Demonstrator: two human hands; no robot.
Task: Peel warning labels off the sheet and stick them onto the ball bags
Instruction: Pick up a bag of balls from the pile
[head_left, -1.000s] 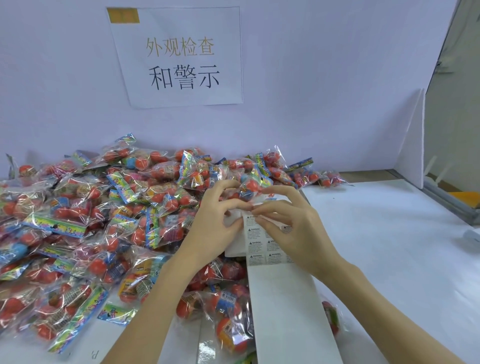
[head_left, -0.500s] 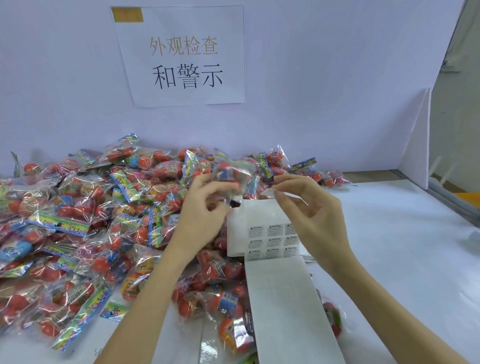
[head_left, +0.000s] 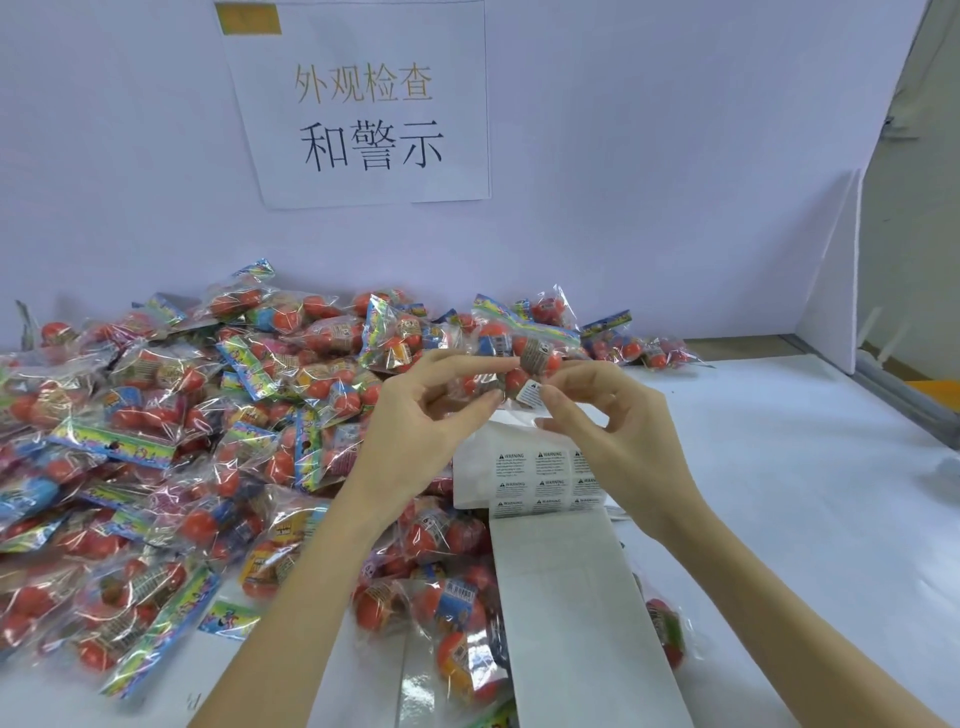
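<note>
Observed at a white-covered work table (head_left: 779, 493). The left hand (head_left: 415, 421) holds one clear plastic bag of orange-red balls with a rainbow header strip (head_left: 524, 348) raised above the table, thumb and fingers curled around the bag's lower edge. The right hand (head_left: 618, 431) pinches a small white printed warning label (head_left: 531, 392) between thumb and forefinger; the label sits against the lower right of the held bag, just below a ball. Whether it is fully adhered cannot be determined.

Directly beneath both hands lies the long white backing sheet (head_left: 571, 613), running toward the camera. Its far end carries three rows of remaining warning labels (head_left: 540, 480), partly hidden behind the right wrist.

A large pile of similar ball bags (head_left: 171, 452) covers the left half of the table and reaches the rear partition. A white paper sign with Chinese characters (head_left: 363, 114) is fixed to the pale wall behind.
</note>
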